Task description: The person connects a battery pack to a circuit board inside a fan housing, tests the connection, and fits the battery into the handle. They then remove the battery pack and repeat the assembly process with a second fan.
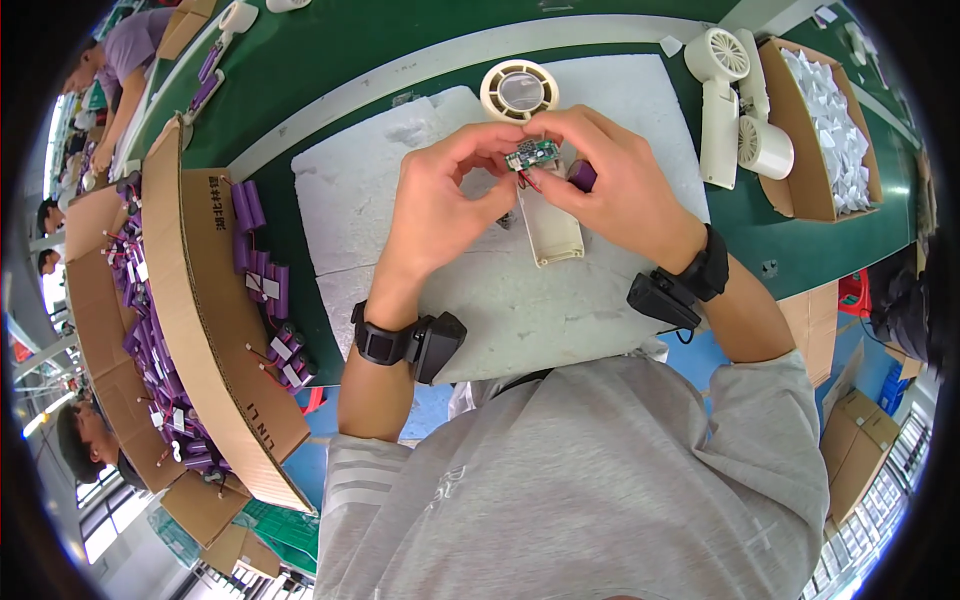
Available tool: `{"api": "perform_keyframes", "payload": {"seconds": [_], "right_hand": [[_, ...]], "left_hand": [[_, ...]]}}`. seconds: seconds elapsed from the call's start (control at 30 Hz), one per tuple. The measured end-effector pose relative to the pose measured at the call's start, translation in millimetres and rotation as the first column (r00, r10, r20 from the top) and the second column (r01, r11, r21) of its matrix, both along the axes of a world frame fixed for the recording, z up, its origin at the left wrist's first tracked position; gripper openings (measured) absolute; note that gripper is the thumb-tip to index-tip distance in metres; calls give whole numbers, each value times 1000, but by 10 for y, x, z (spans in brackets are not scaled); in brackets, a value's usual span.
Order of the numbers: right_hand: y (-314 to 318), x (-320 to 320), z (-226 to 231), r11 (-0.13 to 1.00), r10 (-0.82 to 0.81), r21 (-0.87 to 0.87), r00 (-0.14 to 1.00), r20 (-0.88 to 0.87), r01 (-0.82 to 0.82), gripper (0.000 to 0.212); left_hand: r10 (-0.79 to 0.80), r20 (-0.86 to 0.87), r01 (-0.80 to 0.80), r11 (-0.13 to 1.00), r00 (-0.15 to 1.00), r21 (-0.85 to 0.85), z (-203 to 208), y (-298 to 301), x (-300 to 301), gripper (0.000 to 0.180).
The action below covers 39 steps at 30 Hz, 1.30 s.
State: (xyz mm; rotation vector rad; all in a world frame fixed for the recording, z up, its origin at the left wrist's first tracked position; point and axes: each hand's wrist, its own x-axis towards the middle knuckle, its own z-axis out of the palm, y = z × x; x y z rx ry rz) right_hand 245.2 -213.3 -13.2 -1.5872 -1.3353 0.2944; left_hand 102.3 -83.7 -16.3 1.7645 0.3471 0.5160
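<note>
A small green circuit board [533, 154] with red wires is pinched between the fingertips of both hands. My left hand [435, 195] grips its left side, thumb below and index finger above. From the other side, my right hand [625, 170] closes on it with thumb and index finger. Beneath them lies a cream handheld fan shell, its round head [519, 70] pointing away and its hollow handle [555, 235] toward me. A purple battery cell [581, 176] peeks out by my right palm; whether that hand touches it is hidden.
White foam sheets [380, 200] cover the green table [745, 235]. At left, a carton [215, 300] holds many purple battery packs [165, 370]; more packs [265, 280] lie beside it. Cream fan parts [718, 110] and a box of white pieces [830, 130] stand right. Another person [125, 70] works far left.
</note>
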Motion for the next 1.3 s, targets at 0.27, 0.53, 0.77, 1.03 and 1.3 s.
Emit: {"api": "perform_keyframes", "payload": {"seconds": [0.27,0.53,0.77,1.03,1.3], "right_hand": [[10,54,-35,1000,-19,-3,993,114,19,33],[31,42,-52,999,-50,25,992,114,47,31],[44,11,-33,998,-65,0,992,104,65,30],[52,-1,-18,998,-53,-36,995,90,57,29],[50,-15,-3,997,-67,-38,992,111,72,28]], "left_hand": [[59,-3,-59,996,998,72,2,5,-15,26],[18,-82,-6,990,996,138,63,0,-36,29],[63,-7,-61,984,998,168,10,0,-8,21],[67,-5,-65,983,998,171,-18,8,-20,20],[66,-30,-60,981,997,187,4,8,-35,19]]}}
